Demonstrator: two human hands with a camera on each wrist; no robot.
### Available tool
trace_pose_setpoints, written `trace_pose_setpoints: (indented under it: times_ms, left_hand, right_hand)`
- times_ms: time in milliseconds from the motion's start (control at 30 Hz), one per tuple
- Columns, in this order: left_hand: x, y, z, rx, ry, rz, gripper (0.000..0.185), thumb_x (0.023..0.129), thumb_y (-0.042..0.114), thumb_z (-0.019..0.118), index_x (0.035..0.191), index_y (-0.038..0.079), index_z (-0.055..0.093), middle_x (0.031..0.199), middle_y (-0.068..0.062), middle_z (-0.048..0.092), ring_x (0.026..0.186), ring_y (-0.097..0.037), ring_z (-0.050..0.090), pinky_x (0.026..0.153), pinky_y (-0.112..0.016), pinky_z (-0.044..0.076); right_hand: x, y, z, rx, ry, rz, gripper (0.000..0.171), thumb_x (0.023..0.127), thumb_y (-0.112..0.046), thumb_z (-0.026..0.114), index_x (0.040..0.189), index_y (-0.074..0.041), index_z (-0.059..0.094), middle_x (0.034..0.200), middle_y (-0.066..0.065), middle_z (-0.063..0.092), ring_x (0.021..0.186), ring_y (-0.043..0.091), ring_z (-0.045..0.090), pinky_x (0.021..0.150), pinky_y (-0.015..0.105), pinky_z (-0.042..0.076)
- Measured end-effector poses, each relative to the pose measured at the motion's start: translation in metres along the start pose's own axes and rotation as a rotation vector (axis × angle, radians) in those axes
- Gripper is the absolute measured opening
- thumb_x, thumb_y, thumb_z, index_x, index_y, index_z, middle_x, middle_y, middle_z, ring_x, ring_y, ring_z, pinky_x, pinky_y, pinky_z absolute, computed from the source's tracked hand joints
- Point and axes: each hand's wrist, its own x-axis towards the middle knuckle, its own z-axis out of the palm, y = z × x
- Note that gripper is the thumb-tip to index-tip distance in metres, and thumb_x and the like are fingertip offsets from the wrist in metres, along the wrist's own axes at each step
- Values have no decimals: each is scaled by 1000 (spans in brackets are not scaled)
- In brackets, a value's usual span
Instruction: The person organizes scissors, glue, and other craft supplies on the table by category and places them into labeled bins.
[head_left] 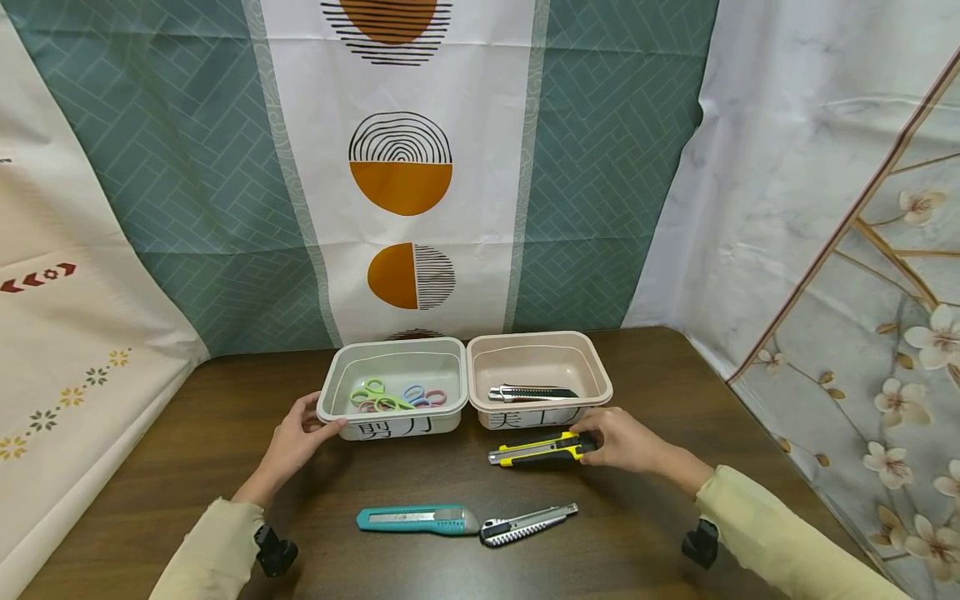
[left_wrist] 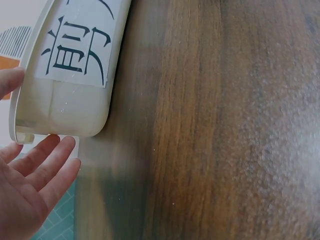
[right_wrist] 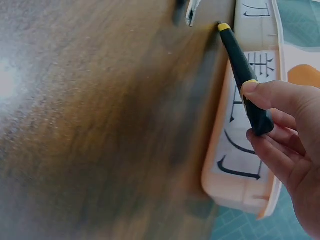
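Note:
My left hand (head_left: 296, 437) holds the near left corner of a pale green plastic bin (head_left: 457, 421), thumb on the front rim and fingers against the end wall. Inside are several pairs of scissors (head_left: 384, 402) with green, blue and pink handles. My right hand (head_left: 622, 439) grips a yellow-and-black utility knife (head_left: 536, 450) by its rear end, just in front of a pale pink bin (head_left: 600, 383). In the right wrist view, thumb and fingers pinch that utility knife (right_wrist: 240, 60) in front of the bin's label. A silver-and-black utility knife (head_left: 528, 393) lies in the pink bin.
On the brown table (head_left: 420, 575), nearer me, lie a teal utility knife (head_left: 416, 519) and a silver-and-black utility knife (head_left: 528, 525), end to end. The bins stand side by side, with labels in Chinese characters on their fronts. A patterned cloth (head_left: 401, 275) hangs behind them.

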Motion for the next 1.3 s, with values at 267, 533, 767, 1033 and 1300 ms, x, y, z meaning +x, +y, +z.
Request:
trace_pose_setpoints:
  times_ms: [267, 533, 767, 1033, 1300]
  left_hand:
    - [2, -1, 0, 1, 5, -6, 70, 85, 31, 64, 136, -2, 29, 120, -28, 51, 99, -33, 56, 69, -22, 45]
    - [1, -1, 0, 3, 2, -12, 71, 85, 31, 64, 136, -2, 28, 121, -28, 51, 100, -33, 56, 71, -29, 47]
    - [1, 0, 0, 4, -3, -15, 71, 85, 32, 63, 136, -2, 28, 121, -29, 50, 100, -34, 55, 73, -31, 47]
    - [0, 1, -1, 4, -2, -15, 70, 85, 32, 63, 136, -2, 28, 121, -29, 50, 101, -34, 55, 72, -29, 47]
    - [1, 0, 0, 2, -3, -15, 71, 85, 32, 63, 136, -1, 28, 120, -28, 51, 99, -32, 56, 69, -22, 45]
  right_hand:
    - [6, -12, -14, -6, -13, -28, 32, 66, -11, 78, 96, -3, 69, 90, 0, 64, 71, 5, 53, 59, 19, 45]
    - [12, -22, -29, 4, 9, -43, 32, 67, -9, 77, 98, -2, 69, 92, 2, 64, 75, 8, 57, 60, 18, 48]
    - [19, -29, -43, -11, 25, -54, 32, 68, -9, 77, 98, -1, 69, 93, 4, 63, 75, 8, 58, 60, 18, 48]
    - [27, -36, -54, -13, 80, -113, 32, 67, -8, 78, 97, 0, 69, 97, 7, 65, 82, 13, 61, 63, 19, 50]
    - [31, -38, -62, -29, 112, -158, 32, 67, -7, 77, 97, -1, 69, 96, 6, 66, 84, 13, 61, 67, 23, 50]
